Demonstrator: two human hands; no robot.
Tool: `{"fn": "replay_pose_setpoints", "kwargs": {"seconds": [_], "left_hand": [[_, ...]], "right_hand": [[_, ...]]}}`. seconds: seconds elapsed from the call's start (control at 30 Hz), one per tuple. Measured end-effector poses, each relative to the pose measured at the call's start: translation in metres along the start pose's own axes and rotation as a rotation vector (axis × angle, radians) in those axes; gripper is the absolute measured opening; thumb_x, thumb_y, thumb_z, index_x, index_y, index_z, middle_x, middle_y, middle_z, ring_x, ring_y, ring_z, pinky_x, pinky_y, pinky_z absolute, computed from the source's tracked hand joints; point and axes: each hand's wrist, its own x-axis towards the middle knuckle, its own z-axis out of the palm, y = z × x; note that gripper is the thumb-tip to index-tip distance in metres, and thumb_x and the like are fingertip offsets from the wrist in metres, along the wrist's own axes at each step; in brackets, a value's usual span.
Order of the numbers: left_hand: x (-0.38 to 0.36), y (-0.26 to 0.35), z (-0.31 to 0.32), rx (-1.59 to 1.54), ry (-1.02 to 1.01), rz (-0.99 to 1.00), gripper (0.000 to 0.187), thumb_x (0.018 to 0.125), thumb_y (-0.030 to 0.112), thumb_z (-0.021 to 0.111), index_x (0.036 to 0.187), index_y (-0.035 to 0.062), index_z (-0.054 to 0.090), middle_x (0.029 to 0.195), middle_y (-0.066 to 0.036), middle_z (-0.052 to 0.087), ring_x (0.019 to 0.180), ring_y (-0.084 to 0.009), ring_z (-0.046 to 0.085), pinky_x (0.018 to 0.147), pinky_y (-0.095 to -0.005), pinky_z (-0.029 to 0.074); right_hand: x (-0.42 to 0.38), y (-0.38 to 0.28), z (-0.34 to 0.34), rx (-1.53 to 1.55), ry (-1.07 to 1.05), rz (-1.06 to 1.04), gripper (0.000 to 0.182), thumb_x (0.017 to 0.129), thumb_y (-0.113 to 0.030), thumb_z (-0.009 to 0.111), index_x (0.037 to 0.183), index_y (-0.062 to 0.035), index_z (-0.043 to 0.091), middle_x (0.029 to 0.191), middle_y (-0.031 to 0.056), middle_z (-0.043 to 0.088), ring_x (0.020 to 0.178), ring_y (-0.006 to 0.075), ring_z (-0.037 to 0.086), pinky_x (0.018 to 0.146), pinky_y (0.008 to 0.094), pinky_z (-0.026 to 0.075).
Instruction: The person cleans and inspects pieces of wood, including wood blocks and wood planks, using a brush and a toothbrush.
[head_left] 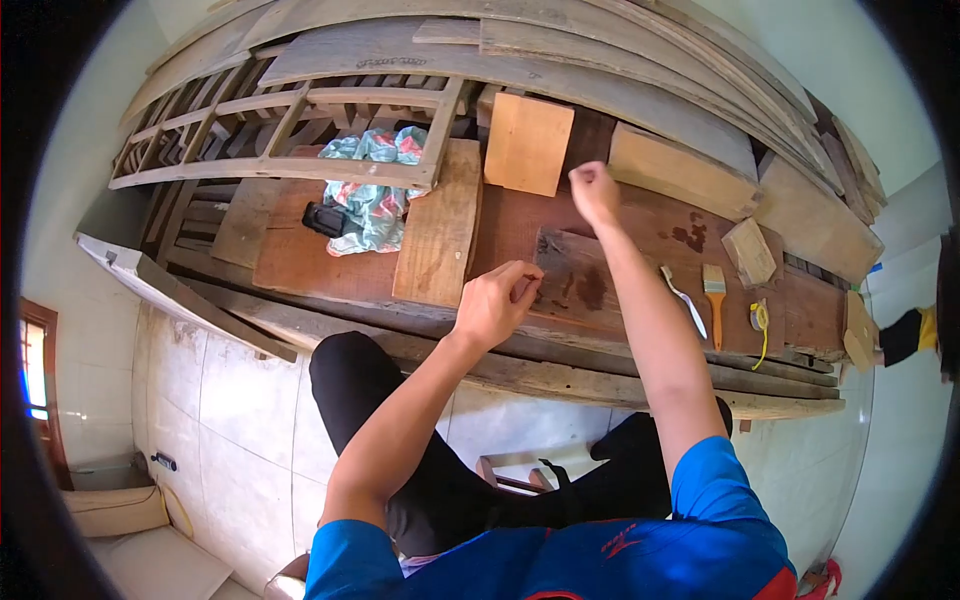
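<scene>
My left hand point(497, 303) is above the front part of the wooden work surface, its fingers curled with the thumb and fingertips close together. Whatever those fingers may hold is too small to make out. Farther forward and to the right, my right hand point(594, 192) is closed, just right of an upright light-wood board point(528, 145). Nothing can be made out in it. Between the hands lies a dark-stained plank point(572, 275). A white toothbrush point(686, 303), an orange-handled paintbrush point(715, 304) and a yellow tape measure point(759, 317) lie right of my right forearm.
A patterned cloth point(375, 215) and a black object point(324, 219) lie left, by a thick wooden block point(438, 230). A slatted wooden frame point(290, 120) stands behind them. Long planks point(620, 65) are stacked at the back. At the far right, part of a person point(905, 335) shows.
</scene>
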Motion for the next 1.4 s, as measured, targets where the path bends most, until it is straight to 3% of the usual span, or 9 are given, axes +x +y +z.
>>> {"fn": "replay_pose_setpoints", "kwargs": {"seconds": [0.1,0.27,0.77,0.93,1.1,1.2,1.3,1.33,1.4], "left_hand": [[0.001,0.004,-0.004,-0.014,0.009,-0.005,0.013,0.091,0.011,0.072,0.104,0.0104,0.069,0.088,-0.008,0.071,0.07,-0.0278,0.068,0.065,-0.0395,0.055],[0.0,0.006,-0.006,-0.062,0.027,0.033,0.012,0.091,0.011,0.072,0.103,0.0104,0.069,0.086,-0.01,0.069,0.071,-0.0297,0.067,0.065,-0.0407,0.055],[-0.004,0.022,-0.017,-0.109,-0.035,0.052,0.012,0.093,0.009,0.07,0.105,0.0095,0.069,0.089,-0.01,0.07,0.066,-0.027,0.067,0.064,-0.0409,0.054],[-0.002,0.017,-0.021,-0.133,0.023,0.068,0.013,0.092,0.01,0.073,0.105,0.0087,0.07,0.088,-0.012,0.07,0.066,-0.0265,0.067,0.064,-0.0386,0.054],[-0.002,0.019,-0.025,-0.176,0.072,0.077,0.012,0.092,0.011,0.072,0.103,0.0082,0.068,0.088,-0.012,0.069,0.072,-0.0298,0.069,0.066,-0.0417,0.054],[-0.002,0.017,-0.029,-0.116,0.061,0.087,0.012,0.092,0.011,0.072,0.104,0.0082,0.068,0.089,-0.013,0.07,0.075,-0.0304,0.069,0.067,-0.0416,0.054],[-0.001,0.007,-0.027,-0.104,0.114,0.122,0.013,0.092,0.01,0.072,0.104,0.0077,0.068,0.09,-0.013,0.07,0.076,-0.0309,0.07,0.069,-0.0417,0.055],[-0.005,0.009,-0.025,-0.107,0.132,0.137,0.013,0.092,0.01,0.072,0.104,0.0076,0.069,0.09,-0.013,0.07,0.076,-0.0308,0.07,0.069,-0.0419,0.055],[-0.004,0.01,-0.023,-0.146,0.078,0.065,0.014,0.091,0.01,0.072,0.105,0.0081,0.069,0.09,-0.012,0.071,0.072,-0.0291,0.069,0.066,-0.0413,0.054]], "right_hand": [[0.017,0.007,-0.015,0.24,-0.232,0.527,0.045,0.088,-0.048,0.075,0.098,-0.0051,0.066,0.086,0.0071,0.063,0.065,0.0154,0.055,0.055,0.0354,0.043],[0.019,0.009,-0.024,0.423,-0.269,0.636,0.049,0.09,-0.049,0.074,0.116,-0.0095,0.059,0.091,0.0049,0.053,0.054,0.0083,0.039,0.042,0.0251,0.026],[0.032,0.011,-0.003,0.485,-0.125,0.796,0.041,0.092,-0.043,0.074,0.105,-0.0082,0.057,0.088,0.0047,0.054,0.06,0.0136,0.047,0.047,0.0297,0.036],[0.033,0.016,-0.006,0.433,-0.18,0.66,0.036,0.095,-0.042,0.071,0.102,-0.0083,0.06,0.084,0.0019,0.057,0.06,0.0118,0.048,0.048,0.0301,0.038],[0.053,0.035,-0.007,0.767,-0.145,0.881,0.049,0.093,-0.042,0.073,0.13,-0.0177,0.051,0.091,0.0074,0.059,0.061,0.0172,0.052,0.046,0.0291,0.04],[0.063,0.037,0.003,0.816,-0.197,0.946,0.047,0.092,-0.043,0.073,0.122,-0.0133,0.054,0.086,0.0077,0.057,0.059,0.0187,0.05,0.046,0.0288,0.039],[0.052,0.037,0.013,0.848,-0.071,0.883,0.042,0.091,-0.042,0.075,0.107,-0.0093,0.054,0.077,0.006,0.051,0.056,0.018,0.045,0.047,0.0286,0.039],[0.052,0.047,0.013,0.998,-0.082,0.885,0.046,0.085,-0.037,0.084,0.095,-0.0024,0.055,0.081,0.008,0.053,0.059,0.0187,0.05,0.049,0.0286,0.044],[0.055,0.055,0.015,1.063,-0.04,0.877,0.043,0.085,-0.034,0.085,0.086,-0.0057,0.053,0.073,0.0052,0.049,0.055,0.017,0.047,0.047,0.0275,0.041]]}}
